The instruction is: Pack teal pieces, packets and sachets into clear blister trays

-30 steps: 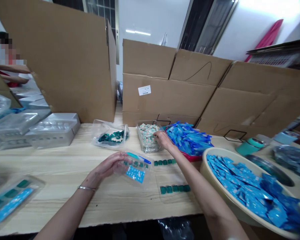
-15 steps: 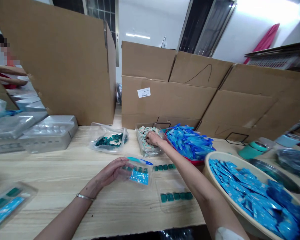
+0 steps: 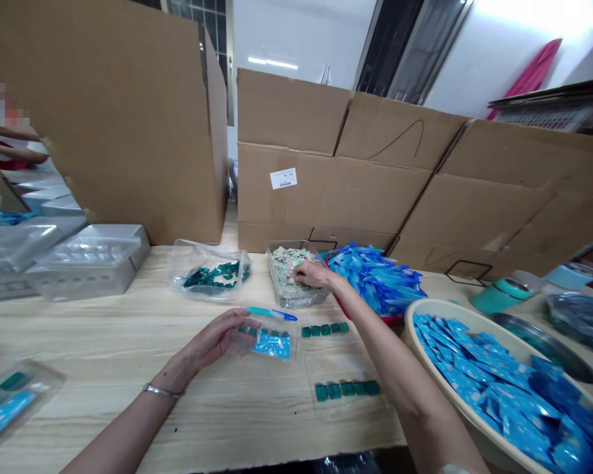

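My left hand (image 3: pixel 216 340) grips the left edge of a clear plastic tray (image 3: pixel 273 337) that holds small green squares, a blue packet and a teal-and-blue stick. My right hand (image 3: pixel 312 274) reaches into a clear tub (image 3: pixel 293 275) of small pale packets, its fingers bent down into the pile, pinching among them; what they hold is hidden. Two more clear trays with rows of green squares (image 3: pixel 325 329) (image 3: pixel 346 389) lie between my arms.
A clear bag of green squares (image 3: pixel 211 275) lies left of the tub, a red tray of blue sticks (image 3: pixel 375 278) right of it. A beige basin of blue packets (image 3: pixel 494 382) sits at right. Stacked clear trays (image 3: pixel 89 260) and cardboard walls (image 3: pixel 326 178) stand behind. Another person sits far left.
My right hand has shifted slightly left within the tub of pale packets. My left hand has lowered the tray closer to the table.
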### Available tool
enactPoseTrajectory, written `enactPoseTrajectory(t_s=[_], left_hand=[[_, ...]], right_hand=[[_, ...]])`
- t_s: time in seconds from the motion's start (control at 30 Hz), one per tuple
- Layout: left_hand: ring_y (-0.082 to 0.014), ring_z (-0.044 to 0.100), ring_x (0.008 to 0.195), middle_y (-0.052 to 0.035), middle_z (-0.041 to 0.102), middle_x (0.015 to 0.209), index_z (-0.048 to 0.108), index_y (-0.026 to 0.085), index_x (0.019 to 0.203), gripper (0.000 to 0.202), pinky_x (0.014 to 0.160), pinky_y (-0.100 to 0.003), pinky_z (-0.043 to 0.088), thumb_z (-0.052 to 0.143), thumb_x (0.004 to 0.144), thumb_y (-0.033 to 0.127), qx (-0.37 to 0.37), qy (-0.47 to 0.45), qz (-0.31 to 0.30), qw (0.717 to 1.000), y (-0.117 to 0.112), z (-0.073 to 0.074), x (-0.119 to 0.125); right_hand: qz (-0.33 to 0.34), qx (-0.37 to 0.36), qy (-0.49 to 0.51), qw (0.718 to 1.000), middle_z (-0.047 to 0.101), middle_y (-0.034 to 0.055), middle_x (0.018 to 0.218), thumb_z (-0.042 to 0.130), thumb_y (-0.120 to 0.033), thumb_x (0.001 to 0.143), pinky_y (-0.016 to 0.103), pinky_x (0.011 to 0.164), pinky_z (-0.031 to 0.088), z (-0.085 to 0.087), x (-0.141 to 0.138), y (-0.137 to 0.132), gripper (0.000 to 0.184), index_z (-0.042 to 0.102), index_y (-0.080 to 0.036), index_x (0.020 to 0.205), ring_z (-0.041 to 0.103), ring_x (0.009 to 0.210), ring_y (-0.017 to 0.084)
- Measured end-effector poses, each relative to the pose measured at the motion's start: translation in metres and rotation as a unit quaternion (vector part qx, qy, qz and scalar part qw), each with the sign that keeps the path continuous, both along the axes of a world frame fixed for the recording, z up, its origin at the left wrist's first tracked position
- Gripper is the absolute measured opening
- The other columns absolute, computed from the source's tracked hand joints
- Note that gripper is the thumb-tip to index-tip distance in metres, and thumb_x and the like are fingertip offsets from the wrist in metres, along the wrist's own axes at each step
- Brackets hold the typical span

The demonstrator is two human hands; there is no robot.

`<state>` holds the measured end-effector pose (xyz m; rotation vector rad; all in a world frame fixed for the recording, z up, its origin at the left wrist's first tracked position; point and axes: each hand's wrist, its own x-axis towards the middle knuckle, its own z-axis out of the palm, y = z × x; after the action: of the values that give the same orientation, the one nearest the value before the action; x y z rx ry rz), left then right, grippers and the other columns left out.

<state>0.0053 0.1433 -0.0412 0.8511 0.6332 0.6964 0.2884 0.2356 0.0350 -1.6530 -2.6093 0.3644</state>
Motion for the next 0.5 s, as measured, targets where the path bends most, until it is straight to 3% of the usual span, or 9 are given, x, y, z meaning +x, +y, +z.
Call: enactPoseTrajectory(t_s=[0.17,0.3,0.5], left_hand=[[-0.0242,0.065,0.082,-0.0164,0.059,0.115,0.05,0.018,0.11,0.032,0.058,-0.03,0.051,0.057,0.08,0.029,0.002,-0.005,0.003,1.0,0.0,-0.002,0.0],[-0.0265,0.065,0.084,-0.0172,0.058,0.116,0.05,0.017,0.112,0.038,0.057,-0.03,0.051,0.059,0.078,0.031,-0.002,-0.027,-0.009,1.0,0.001,-0.005,0.0],[-0.0259,0.065,0.083,-0.0181,0.057,0.118,0.049,0.016,0.113,0.035,0.058,-0.031,0.051,0.057,0.08,0.028,-0.008,-0.017,-0.01,1.0,0.001,-0.007,0.001]], right_hand=[[-0.01,-0.035,-0.003,0.999,0.06,-0.0004,0.057,0.051,-0.012,0.073,0.018,0.049,0.033,0.002,-0.007,0.007,0.015,0.066,-0.014,0.071,0.049,0.049,0.009],[-0.012,-0.034,0.013,0.999,0.064,0.0013,0.065,0.056,-0.014,0.071,0.018,0.052,0.035,-0.003,-0.009,0.013,0.015,0.068,-0.014,0.08,0.053,0.056,0.01],[-0.006,-0.021,0.059,0.998,0.066,0.0017,0.072,0.057,-0.016,0.071,0.017,0.058,0.037,-0.021,-0.003,0.023,0.012,0.068,-0.013,0.075,0.054,0.065,0.01]])
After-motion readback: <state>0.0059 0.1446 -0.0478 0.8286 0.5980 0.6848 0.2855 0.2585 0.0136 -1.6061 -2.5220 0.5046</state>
